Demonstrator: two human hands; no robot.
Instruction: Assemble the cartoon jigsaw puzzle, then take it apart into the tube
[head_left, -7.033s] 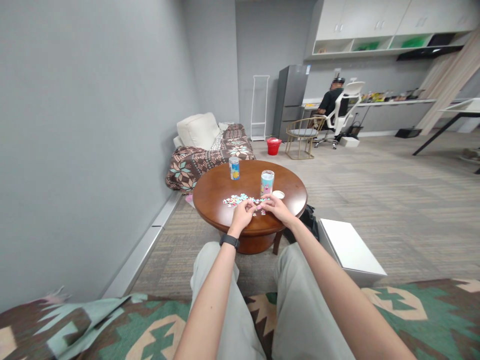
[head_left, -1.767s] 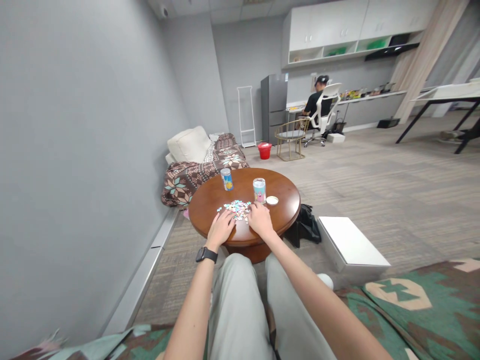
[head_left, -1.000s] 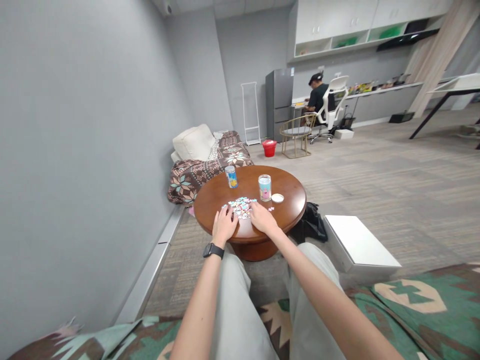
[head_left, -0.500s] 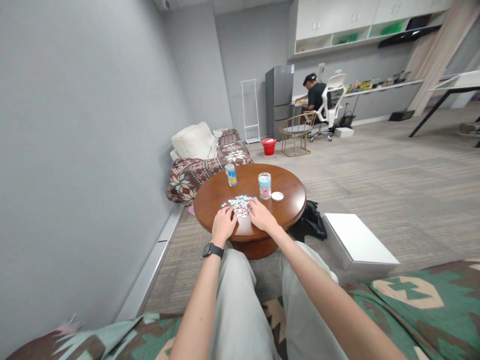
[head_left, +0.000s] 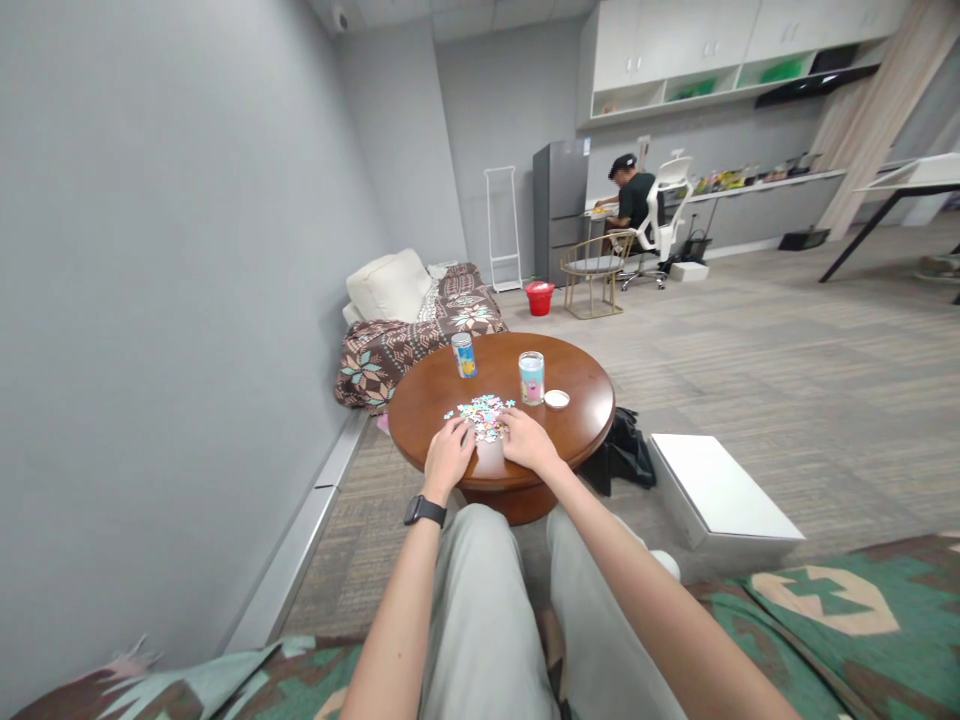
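Observation:
A heap of small colourful jigsaw puzzle pieces [head_left: 486, 412] lies on the round brown wooden table [head_left: 420, 400]. At the heap's left edge rests my left hand [head_left: 450, 452], back up, fingers loosely bent and apart, with a dark watch on the wrist. My right hand [head_left: 526, 440] is at the heap's right side, its fingertips touching pieces and its fingers slightly spread. I see no piece gripped in either hand, though the undersides are hidden. Behind the heap stand a clear jar [head_left: 532, 380] with a pink and blue picture and a closed blue can [head_left: 464, 356]. A round white lid [head_left: 556, 399] lies beside the jar.
A white box [head_left: 724, 485] and a black bag [head_left: 626, 455] are on the floor right of the table. Beyond it are a covered sofa [head_left: 382, 355], a red bucket [head_left: 538, 298] and a gold-framed chair [head_left: 596, 268]. A person [head_left: 634, 200] sits at the far counter.
The view has tilted up slightly, so things sit a little lower. My right fingers have shifted slightly at the heap's edge. My left hand stays in nearly the same place.

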